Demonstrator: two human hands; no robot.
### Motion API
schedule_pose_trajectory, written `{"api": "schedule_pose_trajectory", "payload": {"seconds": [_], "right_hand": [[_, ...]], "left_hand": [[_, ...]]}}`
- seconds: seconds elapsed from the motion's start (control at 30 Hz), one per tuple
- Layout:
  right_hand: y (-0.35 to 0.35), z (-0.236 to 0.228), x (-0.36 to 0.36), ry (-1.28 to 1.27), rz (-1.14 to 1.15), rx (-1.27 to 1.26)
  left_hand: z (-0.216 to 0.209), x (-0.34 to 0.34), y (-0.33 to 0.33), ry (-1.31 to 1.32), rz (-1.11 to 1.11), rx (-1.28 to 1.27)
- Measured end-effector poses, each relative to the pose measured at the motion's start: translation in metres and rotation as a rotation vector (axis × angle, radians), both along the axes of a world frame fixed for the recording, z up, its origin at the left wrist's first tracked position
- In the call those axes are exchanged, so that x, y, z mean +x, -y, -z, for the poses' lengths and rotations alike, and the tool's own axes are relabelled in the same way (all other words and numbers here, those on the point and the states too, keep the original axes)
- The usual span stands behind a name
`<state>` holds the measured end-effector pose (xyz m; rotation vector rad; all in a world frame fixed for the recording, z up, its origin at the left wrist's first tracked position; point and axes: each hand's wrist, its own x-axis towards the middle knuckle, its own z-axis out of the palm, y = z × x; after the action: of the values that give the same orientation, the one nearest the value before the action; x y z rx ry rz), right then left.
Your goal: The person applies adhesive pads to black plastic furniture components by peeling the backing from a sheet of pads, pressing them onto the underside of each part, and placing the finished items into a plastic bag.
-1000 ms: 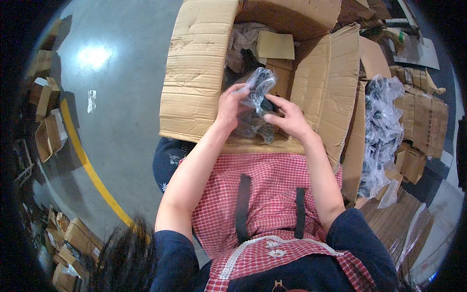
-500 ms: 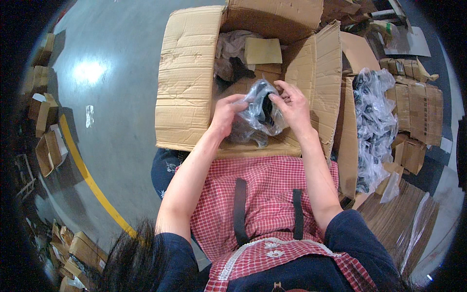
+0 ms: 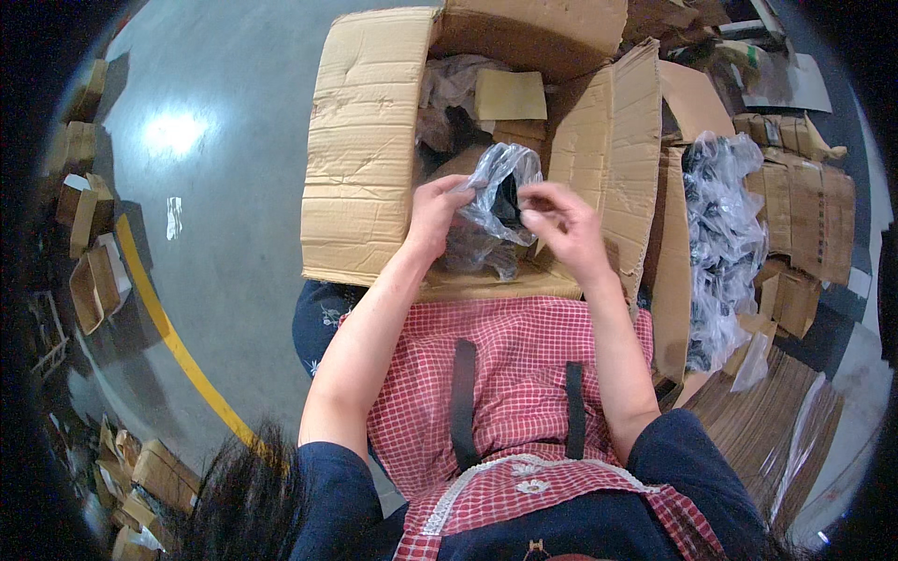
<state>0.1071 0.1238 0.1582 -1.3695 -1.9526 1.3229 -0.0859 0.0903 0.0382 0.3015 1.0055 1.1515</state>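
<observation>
Left hand: the left hand [image 3: 433,213] is clamped, thumb and fingers together, on the left edge of the bag [image 3: 484,213].
Right hand: the right hand [image 3: 569,229] is at the bag's right edge, fingers bent, blurred; cannot tell whether it pinches the plastic or only touches it.
Bag: clear, crumpled, at the centre of the frame, above the near edge of the box [image 3: 360,150].
Black item: the black item [image 3: 508,198] shows at the bag's right side; its shape is mostly hidden.
Lower plastic: the lower plastic [image 3: 482,260] lies just below the bag; cannot tell whether it is a separate piece.
Risk, bag: thin film could tear or slip, in my judgement, if the hands pull unevenly.
Risk, item: it could drop into the box if the left pinch loosens.
Count, hands: two.
Count, held bag: one.
Count, black item: one seen.
Count, box under the hands: one.
Count, yellow card [image 3: 511,95]: one, upper centre.
Count, pile [image 3: 720,243] of bagged pieces, right of frame: overlapping, not countable.
Count, apron straps [image 3: 464,402]: two, lower centre.
Count, floor line [image 3: 178,346]: one, yellow, left of frame.
</observation>
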Motion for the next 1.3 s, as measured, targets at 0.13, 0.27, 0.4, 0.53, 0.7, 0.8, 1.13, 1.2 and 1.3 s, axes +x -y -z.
{"api": "schedule_pose_trajectory", "payload": {"seconds": [0.13,0.27,0.4,0.53,0.7,0.8,1.13,1.2,1.3], "right_hand": [[0.009,0.03,-0.003,0.314,0.011,0.004],[0.01,0.048,-0.004,-0.005,0.283,-0.463],[0.004,0.07,0.01,-0.144,0.422,-0.56],[0.0,0.077,0.029,-0.232,0.535,-0.548],[0.001,0.078,0.049,-0.095,0.565,-0.406],[-0.001,0.08,0.063,-0.027,0.548,-0.333],[-0.001,0.077,0.082,-0.019,0.562,-0.3],[0.001,0.077,0.075,-0.028,0.545,-0.315],[0.003,0.078,0.075,0.014,0.543,-0.339]], "left_hand": [[0.004,0.008,0.001,-0.081,-0.039,0.045],[0.019,0.017,0.004,-0.228,-0.068,0.091],[0.004,0.018,0.004,-0.292,0.087,0.066],[0.015,0.023,0.005,0.016,0.168,0.184],[0.003,0.02,0.005,-0.634,0.3,0.273],[0.009,0.014,0.006,-1.07,0.323,0.366],[-0.006,0.013,0.008,-0.585,0.626,0.252],[0.006,0.013,0.007,-0.737,0.619,0.267],[0.01,0.009,0.005,-1.211,0.478,0.239]]}}
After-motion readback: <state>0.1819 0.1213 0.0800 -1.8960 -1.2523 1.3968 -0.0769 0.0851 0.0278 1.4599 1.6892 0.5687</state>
